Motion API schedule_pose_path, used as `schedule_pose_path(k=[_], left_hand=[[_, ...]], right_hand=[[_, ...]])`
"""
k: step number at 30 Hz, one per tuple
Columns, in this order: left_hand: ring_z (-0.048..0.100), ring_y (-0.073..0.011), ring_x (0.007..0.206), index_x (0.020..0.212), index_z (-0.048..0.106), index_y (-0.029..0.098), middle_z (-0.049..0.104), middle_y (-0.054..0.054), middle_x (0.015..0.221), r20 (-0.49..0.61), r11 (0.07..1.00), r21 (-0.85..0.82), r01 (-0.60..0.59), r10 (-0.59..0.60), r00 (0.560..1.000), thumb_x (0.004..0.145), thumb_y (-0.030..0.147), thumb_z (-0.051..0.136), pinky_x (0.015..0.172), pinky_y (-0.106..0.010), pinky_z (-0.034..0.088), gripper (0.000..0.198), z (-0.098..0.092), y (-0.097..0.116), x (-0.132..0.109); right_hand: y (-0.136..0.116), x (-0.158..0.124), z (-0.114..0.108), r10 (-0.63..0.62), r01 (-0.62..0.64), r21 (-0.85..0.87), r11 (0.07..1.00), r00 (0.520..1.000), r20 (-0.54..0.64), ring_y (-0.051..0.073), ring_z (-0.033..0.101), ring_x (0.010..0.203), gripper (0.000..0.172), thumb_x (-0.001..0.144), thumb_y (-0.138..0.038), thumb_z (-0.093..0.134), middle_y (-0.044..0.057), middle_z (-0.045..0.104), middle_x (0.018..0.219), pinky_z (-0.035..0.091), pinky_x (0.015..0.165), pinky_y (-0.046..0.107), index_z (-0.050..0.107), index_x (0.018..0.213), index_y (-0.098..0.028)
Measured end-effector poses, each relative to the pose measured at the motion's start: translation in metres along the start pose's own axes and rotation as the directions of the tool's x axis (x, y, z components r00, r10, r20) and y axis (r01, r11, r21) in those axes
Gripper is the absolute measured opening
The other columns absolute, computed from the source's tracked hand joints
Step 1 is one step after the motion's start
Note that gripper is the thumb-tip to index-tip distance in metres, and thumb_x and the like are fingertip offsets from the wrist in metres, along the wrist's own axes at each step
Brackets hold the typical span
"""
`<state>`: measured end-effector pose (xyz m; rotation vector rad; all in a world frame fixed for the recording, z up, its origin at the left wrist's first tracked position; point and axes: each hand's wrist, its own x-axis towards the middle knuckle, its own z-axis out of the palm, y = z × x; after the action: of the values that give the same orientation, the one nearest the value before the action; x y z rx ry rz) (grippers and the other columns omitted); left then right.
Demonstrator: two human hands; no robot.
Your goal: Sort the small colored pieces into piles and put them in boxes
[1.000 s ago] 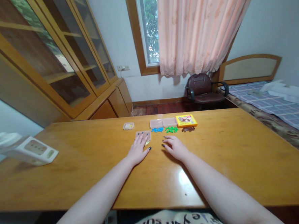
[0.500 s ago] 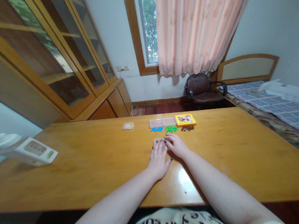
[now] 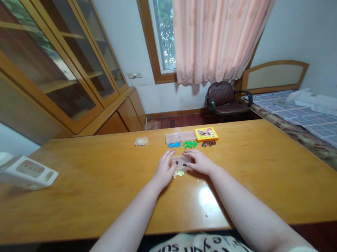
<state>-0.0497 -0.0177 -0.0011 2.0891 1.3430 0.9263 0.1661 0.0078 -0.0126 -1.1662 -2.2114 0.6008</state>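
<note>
A small clear plastic box lies on the table between my hands. My left hand grips its left side, with the thumb over the near part. On the right side my right hand holds the same box, its thumb also reaching over it. Small cream-coloured pieces lie in a heap against the box's near edge. Beyond the box are piles of blue pieces, green pieces and brown pieces.
Two clear trays and a yellow box stand behind the piles. Farther left sits a small clear case. A white jug lies at the table's left end. An office chair is past the far edge.
My left hand has gone from lying flat over the box to its left side, uncovering the cream pieces. My right hand has stayed on the right, with its thumb now over the box.
</note>
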Motion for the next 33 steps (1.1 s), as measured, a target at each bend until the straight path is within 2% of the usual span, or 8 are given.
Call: schedule_pose_path(k=[2, 5, 8, 11, 16, 21, 27, 33], left_hand=[[0.038, -0.0239, 0.132, 0.132, 0.047, 0.020, 0.046, -0.011, 0.139, 0.092, 1.000, -0.014, 0.009, -0.008, 0.996, 0.085, 0.033, 0.050, 0.112, -0.044, 0.027, 0.049, -0.013, -0.010, 0.013], [0.030, -0.0286, 0.136, 0.138, 0.040, 0.019, 0.038, -0.013, 0.145, 0.241, 0.998, 0.058, -0.014, -0.001, 0.970, 0.076, 0.042, 0.063, 0.113, -0.048, 0.020, 0.071, -0.019, -0.025, 0.018], [0.020, -0.0341, 0.139, 0.142, 0.034, 0.020, 0.034, -0.014, 0.147, 0.257, 0.983, 0.185, -0.013, -0.036, 0.966, 0.067, 0.047, 0.071, 0.113, -0.057, 0.006, 0.088, -0.012, -0.033, 0.011], [0.022, -0.0331, 0.139, 0.141, 0.036, 0.021, 0.038, -0.014, 0.145, 0.229, 0.983, 0.185, -0.013, -0.030, 0.973, 0.068, 0.043, 0.071, 0.113, -0.058, 0.005, 0.084, -0.006, -0.035, 0.008], [0.038, -0.0284, 0.131, 0.135, 0.043, 0.021, 0.045, -0.012, 0.140, 0.081, 0.987, -0.158, 0.010, 0.003, 0.997, 0.069, 0.034, 0.072, 0.113, -0.050, 0.021, 0.073, -0.007, -0.032, 0.009], [0.044, -0.0297, 0.127, 0.137, 0.038, 0.017, 0.042, -0.017, 0.140, 0.038, 0.750, -0.657, 0.071, -0.061, 0.997, 0.059, 0.033, 0.080, 0.106, -0.043, 0.037, 0.090, 0.003, -0.022, 0.004], [0.047, -0.0298, 0.124, 0.136, 0.038, 0.015, 0.048, -0.019, 0.135, 0.125, 0.593, -0.787, 0.174, -0.124, 0.984, 0.054, 0.039, 0.084, 0.103, -0.041, 0.040, 0.097, 0.014, -0.010, 0.001], [0.053, -0.0299, 0.118, 0.123, 0.050, 0.014, 0.055, -0.018, 0.128, 0.158, 0.587, -0.771, 0.247, -0.200, 0.967, 0.052, 0.039, 0.084, 0.100, -0.041, 0.043, 0.083, 0.017, -0.010, 0.002]], right_hand=[[-0.002, -0.001, -0.003, -0.022, 0.023, -0.025, 0.999, 0.999, 0.047, 0.027, 0.051, 0.117, 0.055, 0.070, -0.032, 0.070, 0.013, 0.058, 0.125, 0.037, 0.102, 0.045, 0.059, 0.122, -0.018], [-0.005, -0.001, -0.003, -0.040, 0.043, -0.047, 0.998, 0.997, 0.066, 0.027, 0.054, 0.111, 0.059, 0.066, -0.033, 0.073, 0.012, 0.061, 0.120, 0.040, 0.098, 0.044, 0.060, 0.121, -0.019], [-0.007, 0.000, -0.001, -0.054, 0.055, -0.037, 0.998, 0.998, 0.021, 0.026, 0.055, 0.108, 0.054, 0.068, -0.032, 0.073, 0.012, 0.062, 0.116, 0.042, 0.096, 0.043, 0.061, 0.118, -0.018], [-0.009, 0.000, -0.001, -0.091, 0.091, 0.005, 0.996, 0.994, -0.054, 0.025, 0.055, 0.109, 0.049, 0.072, -0.034, 0.070, 0.012, 0.062, 0.115, 0.043, 0.096, 0.043, 0.060, 0.117, -0.018], [-0.018, -0.005, -0.004, -0.185, 0.183, -0.026, 0.983, 0.974, -0.130, 0.026, 0.050, 0.117, 0.049, 0.078, -0.036, 0.065, 0.014, 0.056, 0.124, 0.041, 0.100, 0.047, 0.056, 0.122, -0.019], [-0.029, -0.009, -0.006, -0.310, 0.299, -0.101, 0.949, 0.944, -0.115, 0.028, 0.046, 0.122, 0.060, 0.080, -0.040, 0.062, 0.017, 0.051, 0.131, 0.039, 0.102, 0.048, 0.046, 0.132, -0.017], [-0.029, -0.010, -0.002, -0.368, 0.351, -0.132, 0.927, 0.921, -0.131, 0.027, 0.051, 0.114, 0.054, 0.083, -0.035, 0.058, 0.017, 0.055, 0.125, 0.045, 0.096, 0.046, 0.046, 0.132, -0.017], [-0.026, -0.010, 0.003, -0.394, 0.371, -0.151, 0.916, 0.905, -0.160, 0.026, 0.055, 0.110, 0.049, 0.084, -0.032, 0.054, 0.017, 0.058, 0.122, 0.047, 0.093, 0.045, 0.048, 0.131, -0.019]])
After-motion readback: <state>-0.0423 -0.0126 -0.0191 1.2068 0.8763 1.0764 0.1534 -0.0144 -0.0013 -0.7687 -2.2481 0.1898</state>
